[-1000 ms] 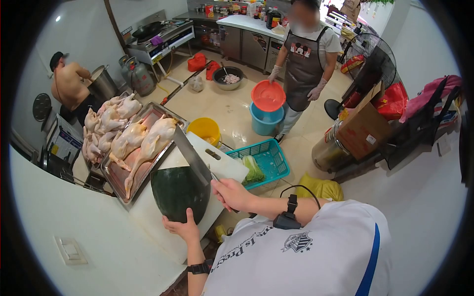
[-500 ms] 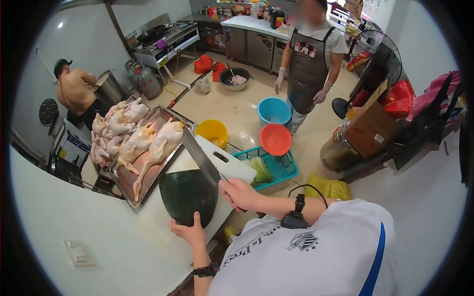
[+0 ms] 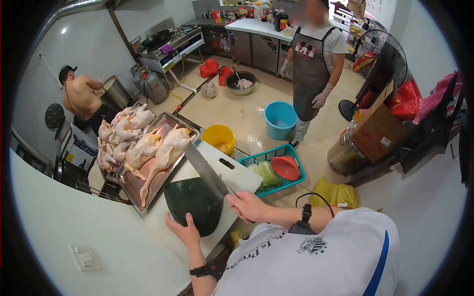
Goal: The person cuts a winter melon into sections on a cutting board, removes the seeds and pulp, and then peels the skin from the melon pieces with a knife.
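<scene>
A large piece of dark green melon (image 3: 193, 207) lies on the white cutting board (image 3: 237, 172), rind side up. My left hand (image 3: 183, 230) grips its near end, thumb on top and fingers along the left side. In my right hand (image 3: 248, 206) is the handle of a cleaver (image 3: 206, 171). Its broad blade slants along the melon's right upper edge, with the tip toward the tray of poultry. The blade's lower edge overlaps the melon in this view.
Plucked poultry (image 3: 170, 148) lies on a metal tray (image 3: 140, 202) beside the board. Past the board stand a yellow bucket (image 3: 217, 134), a blue tub (image 3: 279, 113) and a teal basket (image 3: 298, 183) with cabbage (image 3: 269, 175) and a red basin (image 3: 285, 168). An aproned person (image 3: 313, 74) stands opposite; another bends by a pot.
The red basin has dropped from in front of the blue tub into the teal basket. The view has shifted slightly. Both my hands keep their holds on the melon and the cleaver.
</scene>
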Motion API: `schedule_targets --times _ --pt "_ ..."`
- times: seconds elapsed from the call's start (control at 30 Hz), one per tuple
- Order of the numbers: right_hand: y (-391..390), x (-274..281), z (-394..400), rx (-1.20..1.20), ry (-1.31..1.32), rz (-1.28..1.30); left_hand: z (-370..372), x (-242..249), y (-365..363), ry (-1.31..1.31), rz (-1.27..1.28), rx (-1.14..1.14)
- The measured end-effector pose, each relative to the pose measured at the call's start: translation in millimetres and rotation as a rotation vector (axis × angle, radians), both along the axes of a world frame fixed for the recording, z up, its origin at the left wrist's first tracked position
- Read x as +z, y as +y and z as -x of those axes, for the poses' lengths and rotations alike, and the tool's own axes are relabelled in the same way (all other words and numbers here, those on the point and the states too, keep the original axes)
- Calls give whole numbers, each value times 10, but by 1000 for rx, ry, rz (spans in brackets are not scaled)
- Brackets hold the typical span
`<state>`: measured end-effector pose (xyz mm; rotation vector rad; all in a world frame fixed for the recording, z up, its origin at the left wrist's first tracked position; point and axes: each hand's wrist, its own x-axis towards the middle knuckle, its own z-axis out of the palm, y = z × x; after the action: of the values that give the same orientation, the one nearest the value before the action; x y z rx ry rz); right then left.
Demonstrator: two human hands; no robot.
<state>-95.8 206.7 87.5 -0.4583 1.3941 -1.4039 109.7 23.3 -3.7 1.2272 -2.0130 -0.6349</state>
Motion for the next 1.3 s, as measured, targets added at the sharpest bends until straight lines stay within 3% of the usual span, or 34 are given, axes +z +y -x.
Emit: schedule_targets --times 0.2,0.27,1.3 --pt "67 10 91 7 -49 18 275 202 -167 69 -41 -149" --pt "87 22 128 8 -31 16 308 158 -161 -34 13 -111" --pt "-80 -151 358 96 -18 30 467 160 113 -107 86 170"
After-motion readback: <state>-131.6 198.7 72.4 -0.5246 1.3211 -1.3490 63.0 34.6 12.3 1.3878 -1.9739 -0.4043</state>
